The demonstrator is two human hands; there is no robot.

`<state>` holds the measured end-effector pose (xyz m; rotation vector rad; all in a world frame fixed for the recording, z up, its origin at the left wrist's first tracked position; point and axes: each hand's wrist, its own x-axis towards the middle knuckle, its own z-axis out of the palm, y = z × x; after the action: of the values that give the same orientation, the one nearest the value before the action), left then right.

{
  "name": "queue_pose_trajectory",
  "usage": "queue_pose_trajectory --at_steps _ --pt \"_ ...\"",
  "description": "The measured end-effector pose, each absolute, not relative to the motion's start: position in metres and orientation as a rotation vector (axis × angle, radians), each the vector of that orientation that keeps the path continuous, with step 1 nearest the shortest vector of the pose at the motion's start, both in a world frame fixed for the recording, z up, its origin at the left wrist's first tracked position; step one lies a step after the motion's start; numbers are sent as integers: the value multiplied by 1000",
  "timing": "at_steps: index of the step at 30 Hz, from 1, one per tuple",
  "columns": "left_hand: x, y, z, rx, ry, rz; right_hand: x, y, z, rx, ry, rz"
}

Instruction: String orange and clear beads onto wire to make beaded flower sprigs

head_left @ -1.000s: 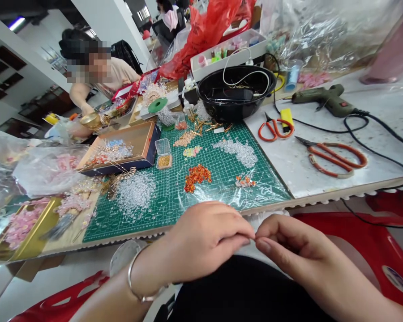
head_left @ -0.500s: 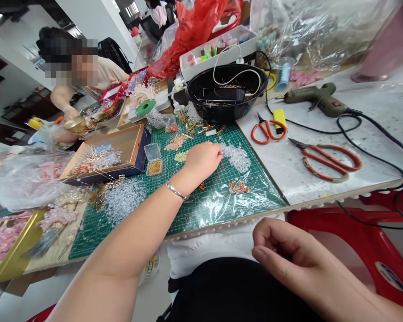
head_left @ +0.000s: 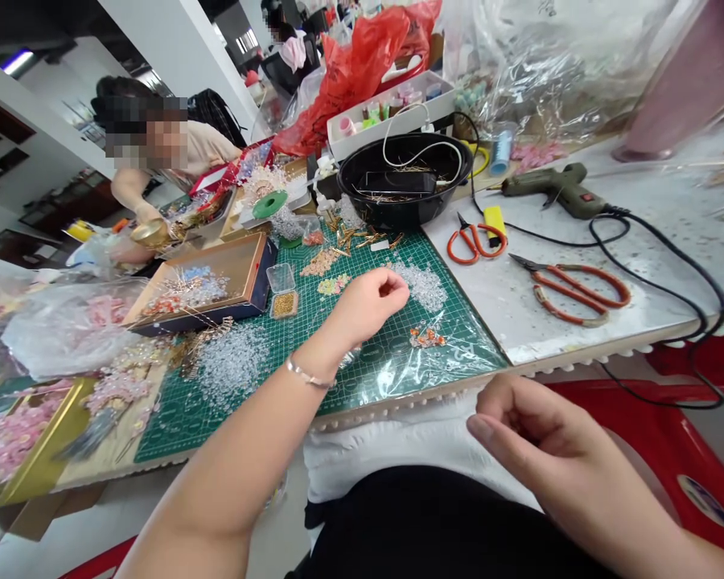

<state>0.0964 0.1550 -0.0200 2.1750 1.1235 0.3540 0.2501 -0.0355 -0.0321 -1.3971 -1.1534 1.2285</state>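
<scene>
Two bare hands show in the head view. The left hand (head_left: 365,304) is positioned over the green cutting mat (head_left: 458,322), fingers curled, thumb and index finger close together; whether a bead is gripped cannot be determined. Its fingertips are at the left edge of the clear bead pile (head_left: 425,288); contact cannot be confirmed. The right hand (head_left: 536,430) is half closed off the near edge of the counter (head_left: 507,322), its contents not discernible. An orange-and-clear bead cluster (head_left: 427,338) lies on the mat, nearer than the pile. To the right lie orange-handled pliers (head_left: 572,297); farther back, a glue gun (head_left: 570,191).
</scene>
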Motion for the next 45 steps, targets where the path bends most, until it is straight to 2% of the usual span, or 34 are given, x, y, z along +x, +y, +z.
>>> queue_pose_trajectory --at_steps 2,4,6,12,32,35,40,45 --pt "87 118 -12 1959 1047 348 250 -39 -28 -1393 -1147 1083" --pt "78 81 -6 1203 851 380 248 -42 -22 -1378 -1171 977" --pt "73 50 -3 768 757 382 244 -43 -17 -1353 -1220 930" --pt "66 18 2 481 709 419 234 -48 -12 -1324 -1324 904" --pt "55 8 1 570 709 411 226 -57 -7 -1340 -1380 908" --pt "54 5 2 786 773 473 225 -54 -7 -1359 -1386 957" --pt "49 6 12 1506 909 606 225 -47 -11 -1362 -1372 1194" --pt "45 39 24 1893 839 447 233 -45 -20 -1410 -1334 1251"
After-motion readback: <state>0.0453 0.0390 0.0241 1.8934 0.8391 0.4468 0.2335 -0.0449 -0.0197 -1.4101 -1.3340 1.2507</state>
